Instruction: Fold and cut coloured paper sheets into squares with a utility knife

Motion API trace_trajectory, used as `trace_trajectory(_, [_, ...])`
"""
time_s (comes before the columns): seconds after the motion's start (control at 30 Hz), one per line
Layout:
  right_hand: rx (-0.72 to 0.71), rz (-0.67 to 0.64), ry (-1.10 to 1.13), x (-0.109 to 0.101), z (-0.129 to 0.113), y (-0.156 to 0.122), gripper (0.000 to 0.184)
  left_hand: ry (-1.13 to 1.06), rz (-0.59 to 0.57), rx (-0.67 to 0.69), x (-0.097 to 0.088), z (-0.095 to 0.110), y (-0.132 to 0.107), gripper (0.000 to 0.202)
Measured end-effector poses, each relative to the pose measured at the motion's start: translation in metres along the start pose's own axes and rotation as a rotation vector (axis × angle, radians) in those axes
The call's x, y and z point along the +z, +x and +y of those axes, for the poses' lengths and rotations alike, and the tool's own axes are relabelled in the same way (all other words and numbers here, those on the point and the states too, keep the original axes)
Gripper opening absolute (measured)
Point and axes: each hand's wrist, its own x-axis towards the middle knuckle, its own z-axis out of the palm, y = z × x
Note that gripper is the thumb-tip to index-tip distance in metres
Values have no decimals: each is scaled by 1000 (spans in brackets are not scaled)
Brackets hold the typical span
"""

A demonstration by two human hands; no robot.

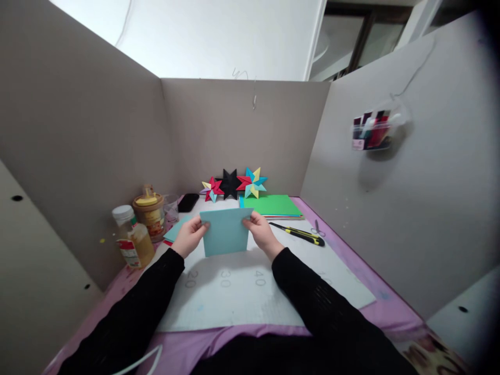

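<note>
A light blue sheet of paper [225,234] is held up between both hands, above a white board [238,307] with handwritten numbers. My left hand [190,235] pinches its upper left edge, thumb in front. On the other side my right hand [262,234] grips the upper right edge the same way. Behind my left hand lies more light blue paper [174,230] on the board. To the right of my right hand rests a yellow and black utility knife [302,235], with small scissors [317,229] beside it.
Folded paper stars [229,185] lean at the back, next to a stack of coloured paper [273,205] and a black phone [188,202]. At left stand a bottle [133,239], a jar [150,213] and a clear cup [171,207]. Grey panels [246,125] enclose the table; a plastic container [377,127] hangs right.
</note>
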Motion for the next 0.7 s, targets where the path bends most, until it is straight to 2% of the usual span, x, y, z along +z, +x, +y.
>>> trace_trajectory(0.17, [-2, -64, -16, -8, -1, 2, 17, 130, -59, 13, -12, 4, 2, 25])
trace_trajectory(0.43, [-80, -168, -166, -15, -17, -2, 16, 257, -68, 67, -17, 9, 2, 20])
trace_trajectory(0.7, [-20, -175, -38, -17, -18, -3, 6, 246, -63, 69, -18, 13, 0, 21])
